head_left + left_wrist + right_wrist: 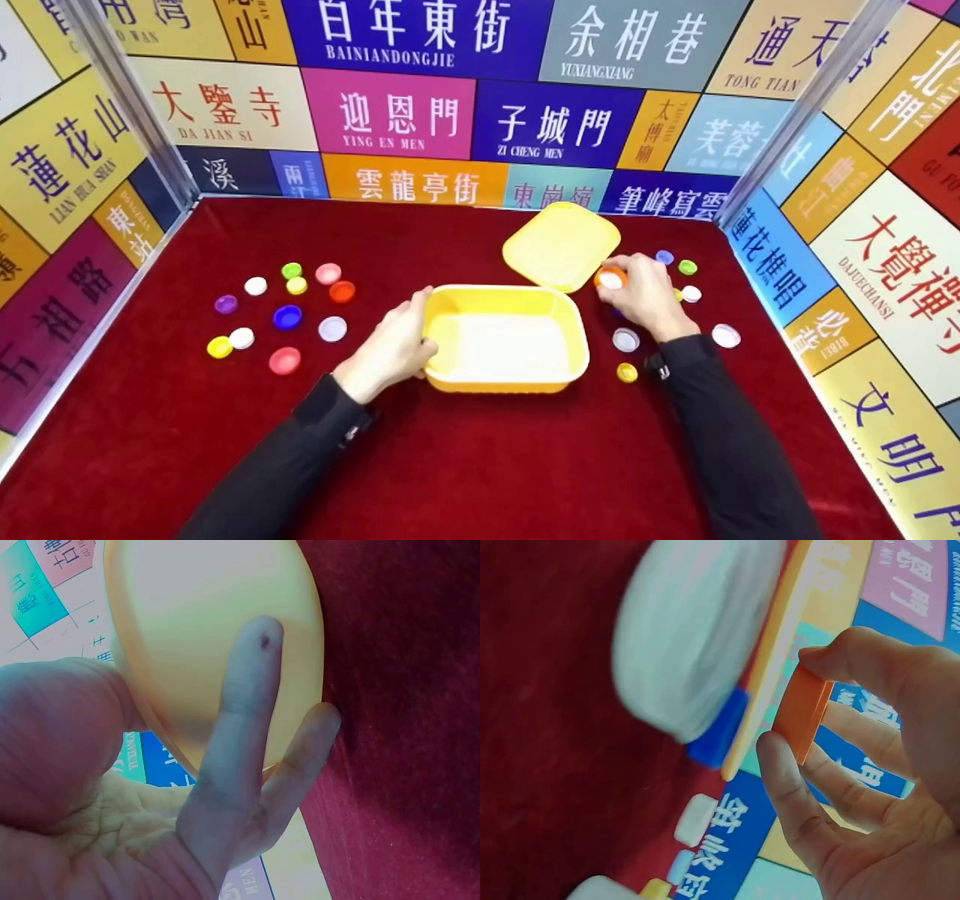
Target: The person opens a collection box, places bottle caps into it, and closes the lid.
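Observation:
My left hand (390, 346) grips the left end of a yellow plastic box (507, 386). In the left wrist view its fingers (244, 712) lie against the box's outer wall. The box stands upright without its lid, and its pale inside holds nothing. My right hand (649, 294) pinches an orange bottle cap (801, 712) between thumb and fingertips, lifted above the cloth in the right wrist view. The cap is right of the box, near the corner of the yellow lid (562, 246), which lies flat behind the box.
Several coloured caps lie scattered to the left, among them a blue cap (287, 317) and a purple cap (226, 304). More lie around my right hand, such as a grey cap (625, 340) and a yellow cap (627, 372). Printed panels (397, 112) enclose the red cloth (480, 465).

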The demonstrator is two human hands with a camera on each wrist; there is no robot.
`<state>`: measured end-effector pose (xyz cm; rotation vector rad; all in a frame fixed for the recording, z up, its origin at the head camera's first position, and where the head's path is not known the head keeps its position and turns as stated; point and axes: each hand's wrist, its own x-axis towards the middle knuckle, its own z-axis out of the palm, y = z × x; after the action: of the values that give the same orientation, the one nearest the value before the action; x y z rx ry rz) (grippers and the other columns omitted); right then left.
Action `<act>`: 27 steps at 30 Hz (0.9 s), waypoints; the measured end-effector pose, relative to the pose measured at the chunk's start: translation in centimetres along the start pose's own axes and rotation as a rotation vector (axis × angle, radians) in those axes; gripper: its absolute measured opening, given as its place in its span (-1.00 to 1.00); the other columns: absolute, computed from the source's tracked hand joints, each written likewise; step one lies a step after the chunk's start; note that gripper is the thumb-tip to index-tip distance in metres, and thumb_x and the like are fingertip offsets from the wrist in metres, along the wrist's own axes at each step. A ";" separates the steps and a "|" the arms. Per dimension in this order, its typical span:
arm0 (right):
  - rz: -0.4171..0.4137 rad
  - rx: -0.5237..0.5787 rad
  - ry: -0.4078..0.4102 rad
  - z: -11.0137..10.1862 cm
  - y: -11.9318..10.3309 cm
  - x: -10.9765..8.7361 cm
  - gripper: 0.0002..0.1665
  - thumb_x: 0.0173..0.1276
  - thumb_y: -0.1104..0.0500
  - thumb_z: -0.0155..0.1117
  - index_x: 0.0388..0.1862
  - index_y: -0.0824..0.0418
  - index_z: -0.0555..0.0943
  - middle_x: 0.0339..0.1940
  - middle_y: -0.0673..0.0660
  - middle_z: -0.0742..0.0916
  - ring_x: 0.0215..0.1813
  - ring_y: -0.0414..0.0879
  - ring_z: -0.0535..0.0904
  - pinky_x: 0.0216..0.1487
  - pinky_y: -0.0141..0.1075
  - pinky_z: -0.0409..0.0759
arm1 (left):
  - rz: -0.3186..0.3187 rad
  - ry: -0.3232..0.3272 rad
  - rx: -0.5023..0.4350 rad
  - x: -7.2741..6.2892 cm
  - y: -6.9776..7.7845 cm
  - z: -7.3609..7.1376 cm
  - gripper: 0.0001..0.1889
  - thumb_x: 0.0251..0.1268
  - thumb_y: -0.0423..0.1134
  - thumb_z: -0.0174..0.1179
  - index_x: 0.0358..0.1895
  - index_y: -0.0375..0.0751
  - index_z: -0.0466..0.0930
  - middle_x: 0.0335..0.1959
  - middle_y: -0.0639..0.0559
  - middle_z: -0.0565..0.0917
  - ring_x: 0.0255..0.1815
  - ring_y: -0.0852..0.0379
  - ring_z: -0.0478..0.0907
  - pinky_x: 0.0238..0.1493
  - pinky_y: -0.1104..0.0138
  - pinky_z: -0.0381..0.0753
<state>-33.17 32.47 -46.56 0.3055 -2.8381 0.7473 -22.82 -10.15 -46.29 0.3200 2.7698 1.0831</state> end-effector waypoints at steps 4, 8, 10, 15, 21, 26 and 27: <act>-0.077 0.009 0.056 -0.2 -1.9 -0.4 -0.44 0.40 0.21 0.63 0.36 0.35 0.84 0.20 0.48 0.86 0.24 0.45 0.76 0.32 0.26 0.73 | 0.005 0.000 -0.008 0.0 -0.1 0.0 -0.02 0.52 -0.46 0.28 0.92 -0.28 0.04 0.61 -0.44 0.55 -0.41 0.02 0.76 -0.43 0.29 0.87; -0.145 0.030 0.071 -0.6 -4.5 -0.9 -0.44 0.38 0.21 0.66 0.34 0.33 0.85 0.20 0.45 0.87 0.21 0.41 0.78 0.31 0.24 0.76 | 0.012 0.000 -0.009 0.0 -0.1 -0.2 -0.02 0.49 -0.47 0.25 0.92 -0.30 0.03 0.57 -0.46 0.56 -0.42 0.03 0.76 -0.42 0.28 0.86; -0.168 0.039 0.059 -0.7 -5.9 -1.3 -0.43 0.39 0.20 0.67 0.36 0.32 0.85 0.23 0.43 0.87 0.23 0.39 0.78 0.30 0.22 0.78 | 0.011 -0.005 -0.008 0.0 -0.1 -0.2 -0.02 0.51 -0.47 0.25 0.92 -0.29 0.02 0.58 -0.46 0.55 -0.42 0.02 0.76 -0.41 0.28 0.87; -0.240 0.053 0.010 -0.5 -9.1 -1.9 -0.44 0.40 0.19 0.70 0.35 0.30 0.85 0.25 0.36 0.89 0.22 0.35 0.79 0.29 0.20 0.79 | 0.016 -0.013 -0.011 0.0 -0.2 -0.1 -0.03 0.53 -0.46 0.26 0.92 -0.29 0.02 0.60 -0.46 0.53 -0.40 0.02 0.75 -0.41 0.29 0.88; -0.337 0.042 -0.116 0.5 -12.0 -2.3 -0.49 0.39 0.23 0.74 0.29 0.30 0.86 0.15 0.34 0.89 0.14 0.31 0.78 0.27 0.17 0.81 | 0.019 -0.003 -0.019 0.0 -0.1 -0.1 -0.03 0.51 -0.47 0.27 0.92 -0.30 0.04 0.57 -0.46 0.56 -0.36 -0.01 0.77 -0.43 0.28 0.88; -0.449 -0.009 -0.235 1.6 -13.5 -2.9 -0.61 0.38 0.25 0.71 0.14 0.31 0.86 0.01 0.31 0.87 0.04 0.27 0.75 0.18 0.13 0.81 | -0.002 -0.010 -0.026 0.1 0.0 -0.1 -0.02 0.54 -0.46 0.28 0.93 -0.25 0.01 0.58 -0.43 0.55 -0.34 -0.02 0.76 -0.43 0.28 0.88; -0.480 -0.025 -0.254 1.9 -13.6 -3.0 -0.64 0.38 0.27 0.70 0.11 0.31 0.86 -0.01 0.29 0.88 0.03 0.26 0.76 0.17 0.12 0.81 | -0.003 -0.010 -0.026 0.1 0.0 -0.1 -0.02 0.54 -0.46 0.28 0.93 -0.25 0.01 0.59 -0.43 0.54 -0.35 -0.02 0.76 -0.43 0.28 0.88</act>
<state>-27.22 20.42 -42.59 1.0975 -2.8095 0.6025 -22.93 -10.19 -46.18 0.3169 2.7439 1.1121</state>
